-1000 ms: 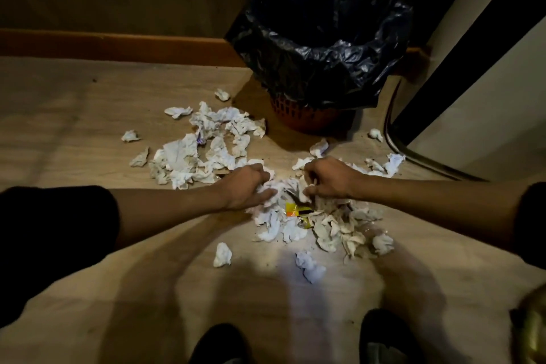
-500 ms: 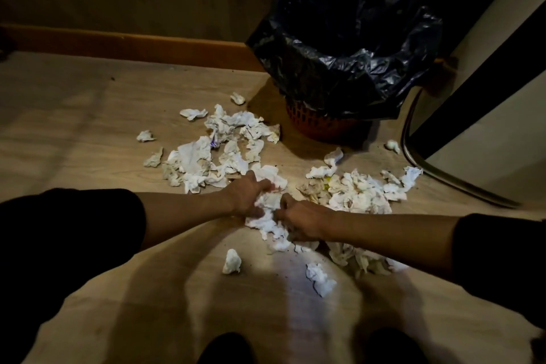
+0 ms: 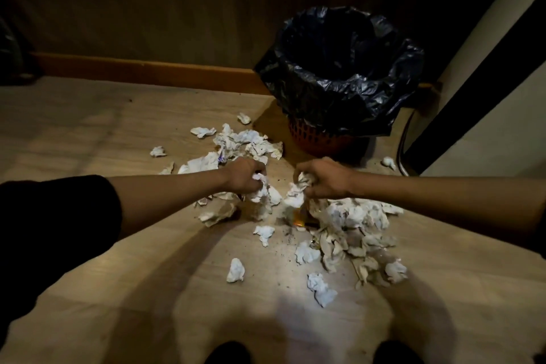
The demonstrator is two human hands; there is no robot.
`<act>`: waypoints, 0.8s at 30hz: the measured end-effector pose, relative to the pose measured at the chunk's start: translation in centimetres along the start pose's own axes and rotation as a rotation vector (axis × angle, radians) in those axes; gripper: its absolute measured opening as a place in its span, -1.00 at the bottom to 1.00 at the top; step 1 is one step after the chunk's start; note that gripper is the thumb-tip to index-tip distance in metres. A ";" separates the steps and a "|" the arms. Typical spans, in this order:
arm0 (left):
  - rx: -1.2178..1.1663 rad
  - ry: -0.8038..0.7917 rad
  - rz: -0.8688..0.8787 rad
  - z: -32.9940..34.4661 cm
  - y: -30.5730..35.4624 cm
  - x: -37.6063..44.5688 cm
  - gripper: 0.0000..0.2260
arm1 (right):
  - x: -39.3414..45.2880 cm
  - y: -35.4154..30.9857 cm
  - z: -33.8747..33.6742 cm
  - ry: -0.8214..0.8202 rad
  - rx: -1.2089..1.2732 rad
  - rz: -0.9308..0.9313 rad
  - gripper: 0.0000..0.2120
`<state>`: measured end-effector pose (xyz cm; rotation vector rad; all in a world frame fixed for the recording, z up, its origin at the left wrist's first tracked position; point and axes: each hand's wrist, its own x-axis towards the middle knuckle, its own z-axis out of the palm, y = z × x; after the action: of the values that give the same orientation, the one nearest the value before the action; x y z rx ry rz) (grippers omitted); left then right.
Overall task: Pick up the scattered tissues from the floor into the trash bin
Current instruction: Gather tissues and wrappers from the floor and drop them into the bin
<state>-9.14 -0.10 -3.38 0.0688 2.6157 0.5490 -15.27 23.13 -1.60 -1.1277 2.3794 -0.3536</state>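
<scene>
White tissues [image 3: 354, 216]: crumpled and scattered on the wooden floor [image 3: 88, 139], the thickest heap just below and right of the right hand.
Left hand [image 3: 243, 176]: fingers curled round a wad of tissue, more lying under and behind it.
Right hand [image 3: 323, 177]: clutching another wad, lifted over the heap.
Trash bin [image 3: 342, 74]: black-lined, upright, beyond both hands.

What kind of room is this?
Probably a corner of a home or hotel room: wood-look floor, wooden skirting board along the wall, and a small trash bin with a black bag.
</scene>
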 end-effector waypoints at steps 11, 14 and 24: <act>-0.506 0.447 0.189 -10.4 6.7 -2.9 -0.79 | -2.1 -2.6 -13.0 0.345 0.284 0.061 -0.85; -0.644 0.642 0.229 -13.8 8.3 -2.4 -0.83 | -2.9 -2.8 -16.8 0.449 0.353 0.087 -0.87; -1.283 0.718 0.149 -23.7 17.2 3.3 -0.83 | -1.2 1.9 -25.7 0.861 0.687 0.320 -0.83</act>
<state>-23.54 7.48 21.20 -0.4065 2.2828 2.5140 -29.32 25.92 19.85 -0.2631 2.6638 -1.6404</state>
